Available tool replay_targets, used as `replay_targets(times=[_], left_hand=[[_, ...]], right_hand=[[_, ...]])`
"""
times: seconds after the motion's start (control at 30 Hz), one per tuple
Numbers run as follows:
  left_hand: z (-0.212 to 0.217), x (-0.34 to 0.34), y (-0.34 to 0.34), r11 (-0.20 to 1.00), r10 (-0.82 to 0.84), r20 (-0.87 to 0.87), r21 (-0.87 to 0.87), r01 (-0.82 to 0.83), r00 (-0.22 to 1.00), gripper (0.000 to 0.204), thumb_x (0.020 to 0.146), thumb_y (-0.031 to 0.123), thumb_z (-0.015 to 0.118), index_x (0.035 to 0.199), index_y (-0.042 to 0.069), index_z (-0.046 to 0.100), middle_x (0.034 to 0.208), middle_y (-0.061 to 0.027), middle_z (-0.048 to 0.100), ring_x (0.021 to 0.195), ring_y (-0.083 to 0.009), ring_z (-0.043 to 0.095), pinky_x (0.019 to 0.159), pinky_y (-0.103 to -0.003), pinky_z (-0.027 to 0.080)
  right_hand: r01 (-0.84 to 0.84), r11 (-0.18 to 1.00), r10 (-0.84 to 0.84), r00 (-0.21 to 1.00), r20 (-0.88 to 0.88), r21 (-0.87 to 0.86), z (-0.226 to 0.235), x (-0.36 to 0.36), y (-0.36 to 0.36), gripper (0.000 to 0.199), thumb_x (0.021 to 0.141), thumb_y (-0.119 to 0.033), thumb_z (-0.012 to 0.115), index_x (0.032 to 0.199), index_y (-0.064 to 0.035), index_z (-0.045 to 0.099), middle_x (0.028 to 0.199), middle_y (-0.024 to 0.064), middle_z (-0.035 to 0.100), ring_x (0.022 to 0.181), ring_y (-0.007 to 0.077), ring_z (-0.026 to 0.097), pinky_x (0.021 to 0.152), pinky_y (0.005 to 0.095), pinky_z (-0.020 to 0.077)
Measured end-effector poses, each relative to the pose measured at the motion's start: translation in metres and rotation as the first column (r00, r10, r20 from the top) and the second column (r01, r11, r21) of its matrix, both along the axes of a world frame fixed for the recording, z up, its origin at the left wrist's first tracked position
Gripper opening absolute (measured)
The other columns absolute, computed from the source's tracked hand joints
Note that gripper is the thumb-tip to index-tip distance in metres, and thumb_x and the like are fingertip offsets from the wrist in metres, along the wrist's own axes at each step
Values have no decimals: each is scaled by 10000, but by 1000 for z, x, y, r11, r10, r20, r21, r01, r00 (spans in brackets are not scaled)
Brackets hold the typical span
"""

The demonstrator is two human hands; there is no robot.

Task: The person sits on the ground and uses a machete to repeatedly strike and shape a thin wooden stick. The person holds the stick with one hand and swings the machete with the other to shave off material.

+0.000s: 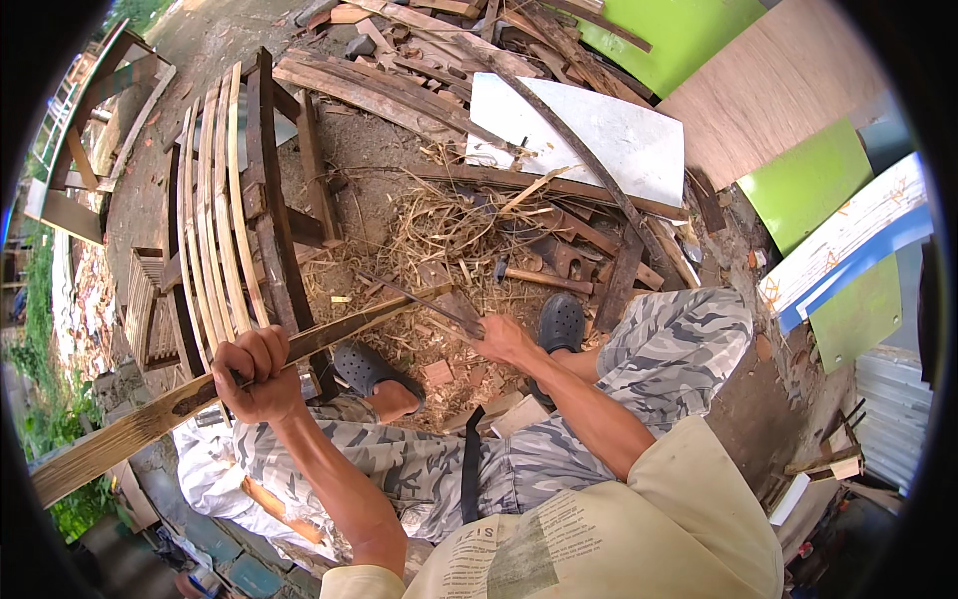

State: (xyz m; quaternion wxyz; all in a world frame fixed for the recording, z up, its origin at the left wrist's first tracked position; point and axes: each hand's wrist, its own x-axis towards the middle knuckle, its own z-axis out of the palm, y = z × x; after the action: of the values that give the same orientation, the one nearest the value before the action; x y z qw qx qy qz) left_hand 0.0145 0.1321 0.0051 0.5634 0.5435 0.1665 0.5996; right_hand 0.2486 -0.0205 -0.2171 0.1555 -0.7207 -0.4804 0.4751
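Observation:
My left hand (254,369) is wrapped round a long strip of what looks like split bamboo (120,439). The strip slants from the lower left up to the middle, its far end between my feet. My right hand (504,340) is closed on the near end of a long, dark, narrow-bladed knife (424,303); the handle is mostly hidden by my fingers. Its blade crosses the strip near the far end, apparently touching it. Beneath them lie curly shavings (444,230) and chips.
A dark wooden frame with pale slats (215,210) stands at my left. A hammer (544,277) lies beside my right clog (562,321). Scrap boards (389,95), a white sheet (589,130) and a plywood sheet (778,80) lie beyond. My camouflage-clad knees are spread wide.

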Motion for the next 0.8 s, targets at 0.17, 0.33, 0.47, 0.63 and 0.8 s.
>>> replay_targets(times=[0.17,0.33,0.47,0.63,0.8], left_hand=[[-2,3,0,999,-21,9,-33,22,1000,458,972,368,455,604,155,286,465,28,220,408,-93,153,426,-287,149],[-6,-5,2,1000,-10,-16,-10,9,1000,482,985,349,453,579,158,279,450,33,208,397,-91,141,416,-285,140],[-5,2,2,1000,1,-3,7,-1,1000,533,1021,446,390,591,147,293,459,27,232,403,-90,157,420,-282,146],[-8,4,7,912,409,-217,97,-397,886,758,933,712,225,707,40,495,660,-107,486,700,-210,505,662,-334,424],[-4,1,2,705,694,-363,171,-688,621,897,897,762,143,750,1,596,751,-133,624,509,-174,544,479,-249,435]], right_hand=[[67,990,-48,987,-150,125,-3,-17,7,345,758,-259,658,927,39,690,679,230,658,641,349,670,666,435,538],[26,998,-25,999,-20,65,-7,-11,3,262,740,-233,658,870,-7,687,662,241,634,629,364,656,658,430,533],[-24,963,61,989,-133,269,78,-32,29,214,756,-246,647,809,-39,660,640,216,624,654,395,641,651,459,515],[74,993,-68,996,-59,93,80,-29,22,272,785,-282,672,851,-18,666,703,239,642,729,420,649,699,477,506],[118,984,-108,991,-82,135,80,-24,25,390,793,-368,720,981,-32,663,729,214,654,744,379,662,707,453,505]])
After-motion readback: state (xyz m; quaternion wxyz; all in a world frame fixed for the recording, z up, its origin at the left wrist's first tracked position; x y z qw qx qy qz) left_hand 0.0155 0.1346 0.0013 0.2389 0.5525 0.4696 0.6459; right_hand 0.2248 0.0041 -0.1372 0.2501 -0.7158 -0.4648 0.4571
